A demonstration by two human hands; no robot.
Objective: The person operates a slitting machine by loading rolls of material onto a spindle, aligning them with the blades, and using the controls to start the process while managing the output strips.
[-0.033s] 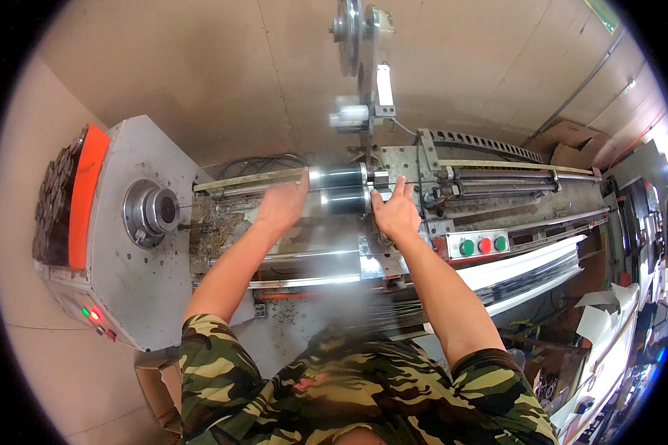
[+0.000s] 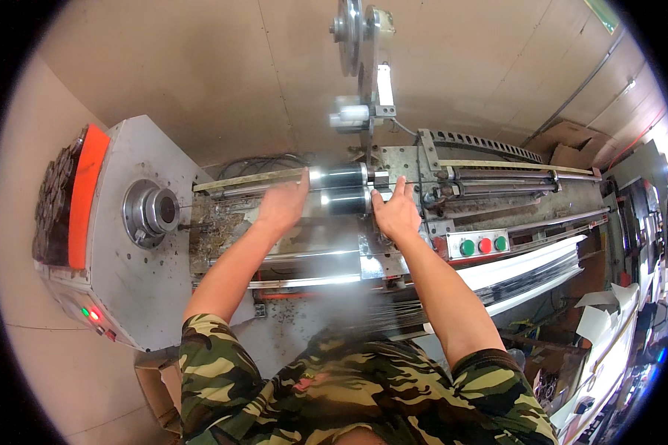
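On a long winding or lathe-like machine bed, my left hand [image 2: 282, 205] reaches to the left ends of two dark, shiny rollers [image 2: 343, 199]. Its fingers are smeared by a hazy patch, so their grip is unclear. A thin dark rod [image 2: 234, 195] runs sideways from the machine's round chuck [image 2: 159, 206] to behind this hand. By the rollers' right ends, my right hand [image 2: 397, 216] has its thumb and fingers apart, fingertips close to the metal carriage plate [image 2: 404, 159]. Nothing shows in its grasp.
A grey machine housing [image 2: 159, 282] stands left. Front right sits a button box [image 2: 476, 244] with green and red buttons, beside long white strips [image 2: 527, 268]. Steel guide rails [image 2: 312, 282] cross in front. An upright arm with a wheel [image 2: 349, 37] rises behind. A cardboard box [image 2: 156, 389] stands lower left.
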